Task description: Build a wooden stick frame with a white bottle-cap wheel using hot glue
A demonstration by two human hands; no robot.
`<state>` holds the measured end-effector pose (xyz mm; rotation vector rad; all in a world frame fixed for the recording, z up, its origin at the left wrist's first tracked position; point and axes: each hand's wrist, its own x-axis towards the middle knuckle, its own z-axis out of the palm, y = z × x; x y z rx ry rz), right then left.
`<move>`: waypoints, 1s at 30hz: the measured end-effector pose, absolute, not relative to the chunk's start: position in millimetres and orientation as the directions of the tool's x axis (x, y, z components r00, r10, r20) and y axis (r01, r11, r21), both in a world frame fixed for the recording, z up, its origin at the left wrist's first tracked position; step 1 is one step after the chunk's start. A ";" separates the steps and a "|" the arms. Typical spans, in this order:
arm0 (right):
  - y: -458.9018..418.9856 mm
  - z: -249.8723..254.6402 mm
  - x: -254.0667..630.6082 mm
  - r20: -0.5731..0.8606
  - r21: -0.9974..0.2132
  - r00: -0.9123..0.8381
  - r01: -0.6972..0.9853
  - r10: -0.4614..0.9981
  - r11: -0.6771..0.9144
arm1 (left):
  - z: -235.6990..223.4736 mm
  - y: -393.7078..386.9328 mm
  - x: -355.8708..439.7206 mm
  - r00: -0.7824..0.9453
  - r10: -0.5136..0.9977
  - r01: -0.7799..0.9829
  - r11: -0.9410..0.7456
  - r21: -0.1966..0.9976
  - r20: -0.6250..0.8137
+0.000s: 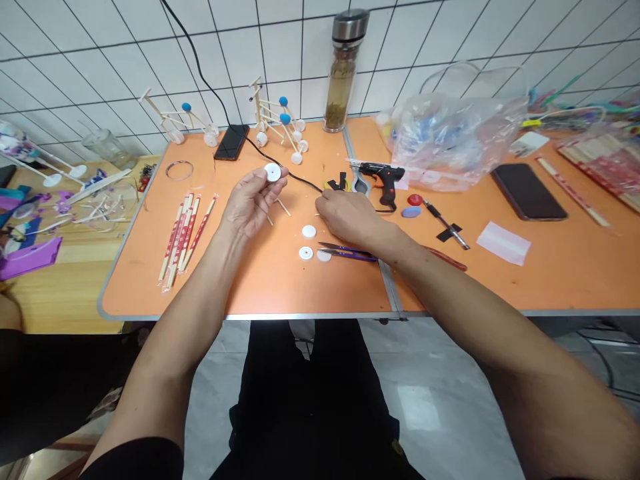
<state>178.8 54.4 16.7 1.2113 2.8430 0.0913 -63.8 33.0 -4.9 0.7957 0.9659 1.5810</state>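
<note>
My left hand [250, 203] pinches a small white plastic disc [273, 173] with a dark dot at its centre, raised above the orange table [270, 287]. Thin wooden sticks [283, 207] show just beside those fingers. My right hand [347, 217] is low over the table with its fingers curled together; what they hold, if anything, is hidden. Just beyond it lie yellow-and-black handles [331, 185], partly covered. Nearer me are white discs [309, 231], one with rings on its face. Purple-handled snips [347, 251] lie with their tips over one disc.
A black glue gun [385, 179], glass bottle [341, 87], plastic bag [445, 140] and stick-built tricycle models [280, 120] stand behind. Wrapped chopsticks [183, 240] lie left; phones [529, 191], a pen [445, 223] and red-handled tool [447, 258] lie about. A black cable [200, 70] crosses the table.
</note>
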 end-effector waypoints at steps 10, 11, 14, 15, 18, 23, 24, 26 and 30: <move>56.1 5.1 179.8 0.254 -0.410 -0.560 0.676 0.789 0.612 | -6.2 28.9 -53.5 -0.180 0.984 -0.436 -0.079 0.897 -0.001; 55.1 4.9 178.6 0.310 -0.461 -0.542 0.632 0.781 0.623 | -6.7 27.7 -51.7 -0.168 0.986 -0.426 -0.077 0.902 0.005; 51.1 5.0 173.9 0.432 -0.520 -0.486 0.554 0.759 0.650 | -8.9 23.9 -44.8 -0.121 0.992 -0.413 -0.072 0.908 0.024; 50.0 5.0 172.4 0.457 -0.523 -0.472 0.543 0.754 0.657 | -10.0 22.9 -42.3 -0.110 0.994 -0.410 -0.068 0.910 0.025; 48.3 4.3 169.2 0.491 -0.521 -0.457 0.528 0.742 0.671 | -14.0 21.6 -34.9 -0.107 0.994 -0.387 -0.065 0.920 0.025; 49.0 1.9 169.5 0.475 -0.511 -0.474 0.537 0.741 0.671 | -19.9 21.3 -26.1 -0.116 0.993 -0.372 -0.077 0.925 0.036; 48.7 1.8 169.8 0.469 -0.509 -0.472 0.546 0.747 0.665 | -20.3 20.8 -25.0 -0.112 0.993 -0.369 -0.078 0.926 0.039; 47.5 2.3 170.2 0.461 -0.506 -0.464 0.563 0.756 0.654 | -20.3 19.3 -23.1 -0.107 0.993 -0.357 -0.087 0.930 0.052; 44.7 5.7 170.1 0.449 -0.503 -0.460 0.579 0.766 0.642 | -19.6 16.3 -19.6 -0.110 0.991 -0.328 -0.113 0.938 0.081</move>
